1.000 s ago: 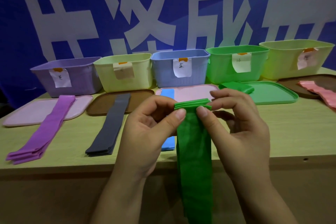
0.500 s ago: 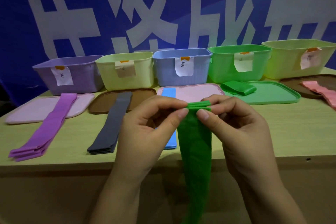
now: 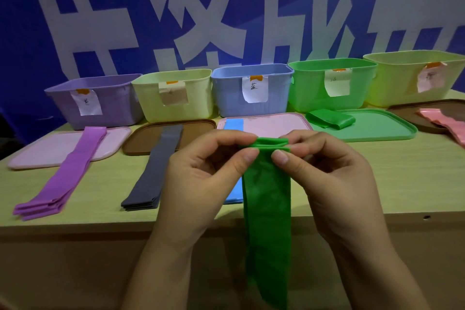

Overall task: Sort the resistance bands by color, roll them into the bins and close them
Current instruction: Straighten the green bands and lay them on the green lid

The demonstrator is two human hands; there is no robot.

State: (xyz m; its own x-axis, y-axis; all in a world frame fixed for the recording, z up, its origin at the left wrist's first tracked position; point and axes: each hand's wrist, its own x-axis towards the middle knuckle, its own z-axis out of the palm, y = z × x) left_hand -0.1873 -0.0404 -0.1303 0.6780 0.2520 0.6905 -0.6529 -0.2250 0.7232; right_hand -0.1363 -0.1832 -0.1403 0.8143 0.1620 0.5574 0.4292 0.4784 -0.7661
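Note:
My left hand and my right hand both pinch the folded top end of a green band, thumbs in front, fingers behind. Its long tail hangs down past the table's front edge. A second green band lies folded on the green lid before the green bin. Purple bands, dark grey bands and a blue band, partly hidden by my hands, lie flat on the table. Pink bands rest on a brown lid at the right.
Five open labelled bins stand in a row at the back: purple, pale yellow-green, blue, green, and yellow-green. A pink lid, a brown lid and a pink lid lie before them. A blue banner hangs behind.
The fold at the top of the green band has been turned over a little further between my fingers. Both hands stay in about the same place.

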